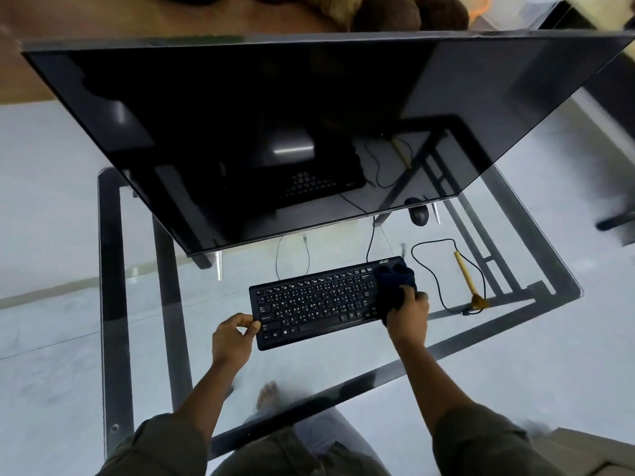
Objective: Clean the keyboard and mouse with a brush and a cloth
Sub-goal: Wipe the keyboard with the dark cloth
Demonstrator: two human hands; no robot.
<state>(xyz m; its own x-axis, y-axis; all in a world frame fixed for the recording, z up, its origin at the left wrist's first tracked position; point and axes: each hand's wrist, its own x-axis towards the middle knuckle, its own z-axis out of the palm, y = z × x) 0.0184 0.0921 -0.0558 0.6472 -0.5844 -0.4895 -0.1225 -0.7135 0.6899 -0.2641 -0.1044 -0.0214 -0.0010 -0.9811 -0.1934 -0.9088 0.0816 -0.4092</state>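
A black keyboard (319,304) lies on the glass table (515,334). My left hand (232,341) pinches the keyboard's near-left edge between thumb and fingers. My right hand (409,319) grips a dark blue cloth (393,286) and presses it onto the keyboard's right end, covering the keys there. A brush (467,281) with a yellow handle lies on the glass to the right of the keyboard. The black mouse (418,213) sits farther back, just under the monitor's lower edge.
A large dark monitor (275,132) leans over the back of the table. A black cable (433,269) loops between the keyboard and the brush. Two more cables hang behind the keyboard. The table's dark frame and my foot show through the glass.
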